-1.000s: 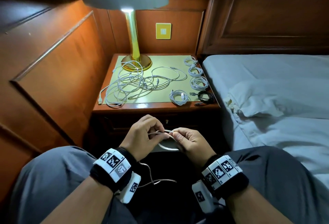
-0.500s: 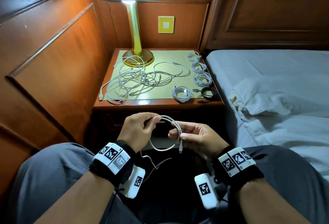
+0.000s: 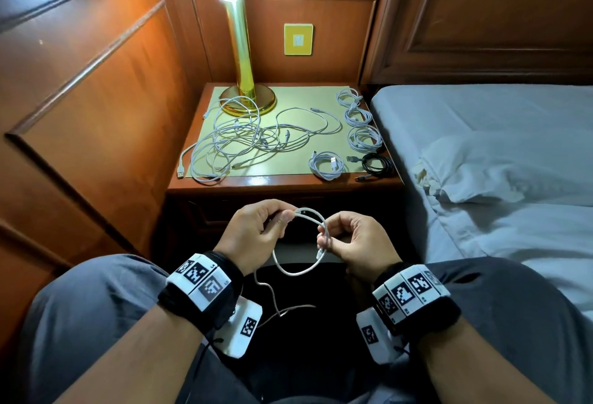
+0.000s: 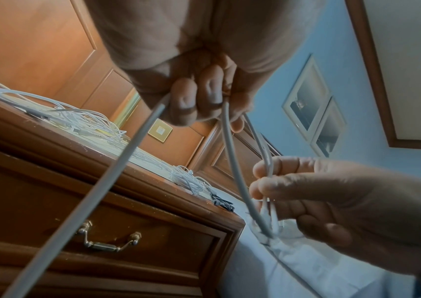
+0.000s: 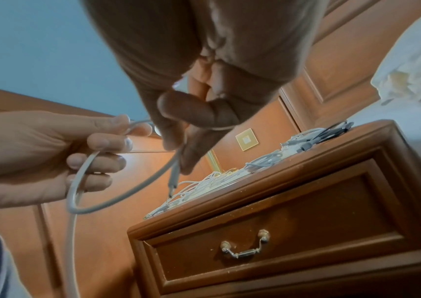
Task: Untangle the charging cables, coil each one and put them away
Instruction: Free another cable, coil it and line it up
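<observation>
Head view: roughly half of the job looks done. Five coiled cables are parked along the right side of the bedside surface [image 3: 282, 183], four white coils [image 3: 364, 138] plus one black coil [image 3: 378, 164] at the front corner. A big white tangle [image 3: 237, 140] is left spread out beside the lamp [image 3: 244, 82], so plenty is yet to be sorted. The current white cable [image 3: 301, 270] is held over the lap: one end of the forming loop is pinched by the left hand [image 3: 256, 233], the other side by the right hand [image 3: 356, 243], with a loose tail hanging down between the knees. Only a turn or two seems to be made so far.

Left wrist view: the cable [image 4: 117, 181] is seen gripped in curled fingers [image 4: 184, 100], and two strands are run across to the right hand [image 4: 331, 201], where they're pinched.

Right wrist view: the loop [image 5: 82, 181] is clamped between thumb and finger, a plug end [image 5: 172, 181] dangling just below. The drawer [image 5: 268, 242] is closed, so nothing appears to be put away in it yet, probably.
</observation>
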{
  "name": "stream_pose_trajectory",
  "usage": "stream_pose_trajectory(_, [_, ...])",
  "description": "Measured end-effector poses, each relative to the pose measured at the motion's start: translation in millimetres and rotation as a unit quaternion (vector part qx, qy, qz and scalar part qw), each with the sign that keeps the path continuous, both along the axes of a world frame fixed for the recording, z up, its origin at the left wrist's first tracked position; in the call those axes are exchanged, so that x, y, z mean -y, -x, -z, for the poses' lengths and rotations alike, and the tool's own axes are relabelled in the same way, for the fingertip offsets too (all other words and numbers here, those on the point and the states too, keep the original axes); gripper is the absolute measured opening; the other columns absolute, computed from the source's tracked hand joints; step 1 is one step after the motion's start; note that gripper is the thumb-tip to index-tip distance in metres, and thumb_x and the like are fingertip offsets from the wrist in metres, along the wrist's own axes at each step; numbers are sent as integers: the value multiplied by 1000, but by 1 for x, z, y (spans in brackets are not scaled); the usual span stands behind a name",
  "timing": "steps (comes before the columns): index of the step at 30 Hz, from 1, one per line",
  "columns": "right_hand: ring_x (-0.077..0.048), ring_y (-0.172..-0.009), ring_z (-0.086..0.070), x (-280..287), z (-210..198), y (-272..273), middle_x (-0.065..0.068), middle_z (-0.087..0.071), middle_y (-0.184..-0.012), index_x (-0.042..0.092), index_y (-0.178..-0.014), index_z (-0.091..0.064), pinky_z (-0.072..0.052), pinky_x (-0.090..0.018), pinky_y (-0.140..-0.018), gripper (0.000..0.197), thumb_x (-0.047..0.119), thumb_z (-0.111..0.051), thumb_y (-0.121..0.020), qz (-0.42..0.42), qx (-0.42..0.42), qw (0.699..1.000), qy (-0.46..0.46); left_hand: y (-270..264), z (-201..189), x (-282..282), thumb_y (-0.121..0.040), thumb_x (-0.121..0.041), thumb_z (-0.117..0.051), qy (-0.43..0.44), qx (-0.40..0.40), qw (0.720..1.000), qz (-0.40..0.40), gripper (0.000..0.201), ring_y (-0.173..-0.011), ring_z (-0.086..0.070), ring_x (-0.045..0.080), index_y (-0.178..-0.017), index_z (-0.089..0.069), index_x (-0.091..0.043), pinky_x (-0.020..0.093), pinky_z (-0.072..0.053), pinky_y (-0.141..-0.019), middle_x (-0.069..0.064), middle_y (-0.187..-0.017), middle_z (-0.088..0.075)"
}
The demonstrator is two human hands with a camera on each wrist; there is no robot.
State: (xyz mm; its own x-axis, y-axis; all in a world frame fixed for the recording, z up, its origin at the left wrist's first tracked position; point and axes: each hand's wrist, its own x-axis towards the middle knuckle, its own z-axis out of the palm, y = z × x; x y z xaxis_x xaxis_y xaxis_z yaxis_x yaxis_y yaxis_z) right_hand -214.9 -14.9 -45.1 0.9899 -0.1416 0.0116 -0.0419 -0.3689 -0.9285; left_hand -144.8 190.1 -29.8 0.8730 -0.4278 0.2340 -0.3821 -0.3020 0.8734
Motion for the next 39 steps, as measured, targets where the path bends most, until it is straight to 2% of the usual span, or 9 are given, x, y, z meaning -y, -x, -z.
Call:
stream_pose_trajectory(3, [-18,-71,-71,2,4,-3,-2,-73,-77,23,-80,-70,-60,-40,-76,13,12,-78,-81,31,5,999,41,2,0,2,-98,-17,-62,5,-24,1000,11,11,-57,-47,6,-96,-73,-19,26,-42,-57,-15,-60,-54])
stream_pose_trajectory(8, [-5,-60,-59,4,4,-2,3,-67,-68,24,-77,-68,-52,-24,-64,13,19,-79,-82,39,20,994,100,3,-2,5,-101,-9,-56,37,-72,997,18,19,-54,-52,14,-103,-73,-18,28,-48,-58,-9,-55,-52])
stream_pose_trajectory(11, [-18,-74,-69,7,8,-4,-2,-73,-79,23,-81,-69,-58,-42,-76,9,25,-75,-87,-1,-4,999,37,4,-6,5,-102,-6,-52,83,-114,990,17,22,-47,-42,19,-106,-73,-11,30,-48,-51,2,-56,-42])
stream_pose_trajectory(15, [-10,-67,-59,9,1,-5,2,-68,-74,18,-83,-70,-49,-29,-68,15,31,-73,-89,-36,-2,999,10,1,-12,3,-103,-5,-50,139,-157,978,-4,21,-46,-35,17,-104,-71,-7,31,-50,-44,6,-60,-38])
stream_pose_trajectory(19, [-17,-67,-60,4,-5,-4,-7,-68,-76,-2,-89,-61,-50,-29,-67,27,24,-67,-92,-81,-11,991,-108,2,-14,4,-104,-3,-46,158,-157,975,-11,21,-46,-44,18,-102,-67,-1,30,-49,-43,8,-68,-56])
stream_pose_trajectory(24, [-16,-45,-57,1,-10,-3,-14,-55,-60,-2,-88,-58,-47,-21,-50,33,28,-70,-83,-65,-8,978,-199,-1,-13,3,-103,0,-46,164,-148,975,-25,22,-47,-56,21,-108,-67,1,28,-52,-49,11,-71,-64])
stream_pose_trajectory(30, [-20,-44,-61,2,-8,-5,-10,-48,-55,2,-70,-50,-40,-21,-43,49,43,-76,-76,-18,-2,992,-124,0,-13,3,-103,0,-47,171,-149,974,-26,21,-58,-61,23,-104,-67,-5,29,-54,-55,12,-77,-68])
stream_pose_trajectory(35, [-23,-43,-61,7,-6,-7,-1,-42,-42,18,-57,-40,-52,-40,-54,54,50,-79,-77,3,26,998,-63,-7,-14,-1,-100,3,-52,147,-75,985,-42,24,-59,-56,20,-100,-70,-11,26,-52,-63,3,-78,-69])
stream_pose_trajectory(39, [-18,-47,-62,10,-1,-7,-19,-55,-50,4,-62,-41,-48,-33,-57,61,53,-71,-84,-33,18,999,-10,-10,-12,-5,-100,0,-52,102,-37,992,-59,26,-57,-52,8,-100,-73,-16,25,-52,-60,-4,-75,-64])
